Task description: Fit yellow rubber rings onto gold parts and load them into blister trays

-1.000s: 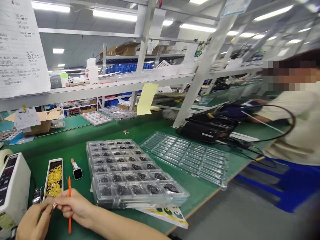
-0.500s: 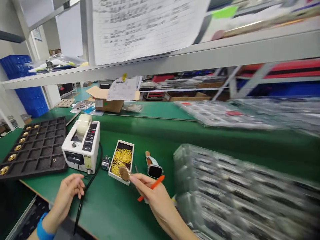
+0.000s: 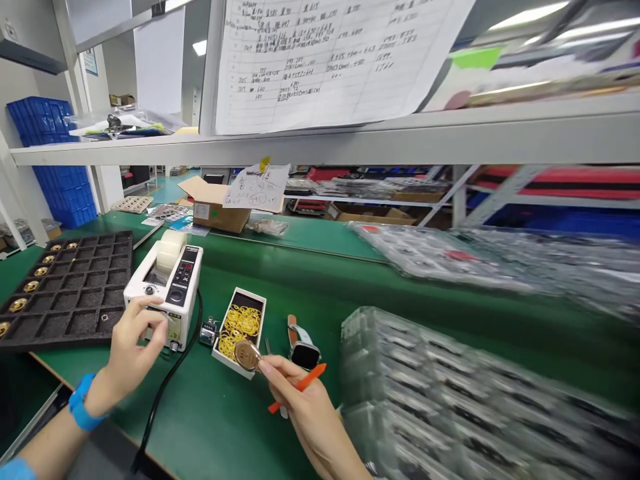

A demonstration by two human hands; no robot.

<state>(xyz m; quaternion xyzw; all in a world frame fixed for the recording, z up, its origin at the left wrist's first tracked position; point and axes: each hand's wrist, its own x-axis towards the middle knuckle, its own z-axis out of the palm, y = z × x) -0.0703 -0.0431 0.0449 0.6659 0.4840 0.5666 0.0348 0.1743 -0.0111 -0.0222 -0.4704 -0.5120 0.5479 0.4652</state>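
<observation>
My left hand [image 3: 137, 343], with a blue band at the wrist, is at the front of a white tape dispenser [image 3: 167, 283]. Its thumb and index fingertip come together; anything thin between them cannot be made out. Between the thumb and fingertips of my right hand [image 3: 305, 400] is a round gold-rimmed watch case [image 3: 247, 355], brownish face towards me. An orange stick-like tool [image 3: 313, 378] lies across the same hand. Beneath the watch case is a white box [image 3: 261, 308] of yellow rings [image 3: 243, 321]. Just beyond that hand lies a watch with a dark screen [image 3: 305, 355].
A black compartment tray [image 3: 95, 283] with several gold pieces sits left. A small metal tally counter [image 3: 209, 331] stands beside the box. Clear plastic trays [image 3: 370, 373] are stacked at right. A black cable [image 3: 160, 400] crosses the green table. A shelf [image 3: 300, 147] spans overhead.
My left hand has risen from the table to the dispenser's front, and its fingers have curled into a pinch. My right hand still holds the watch case over the box. The view has shifted slightly.
</observation>
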